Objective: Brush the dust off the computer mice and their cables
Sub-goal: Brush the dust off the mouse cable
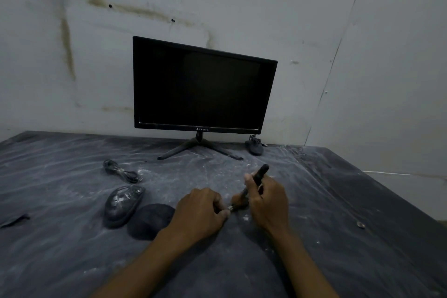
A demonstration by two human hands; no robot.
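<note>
A dusty black mouse (122, 205) lies on the dark table at the left, its bundled cable (121, 172) coiled behind it. A second mouse (254, 146) sits far back beside the monitor stand. My right hand (267, 201) grips a black-handled brush (260, 173), handle pointing up and away, bristle end down between the hands. My left hand (202, 210) is closed on a small metal-tipped cable end (231, 208), which meets the brush tip. A dark round object (150, 220) lies just left of my left wrist.
A black monitor (200, 87) stands on a tripod stand against the white wall. The table surface (72, 249) is streaked with white dust. A dark strip (14, 220) lies at the left edge, a small bit (361, 225) at the right.
</note>
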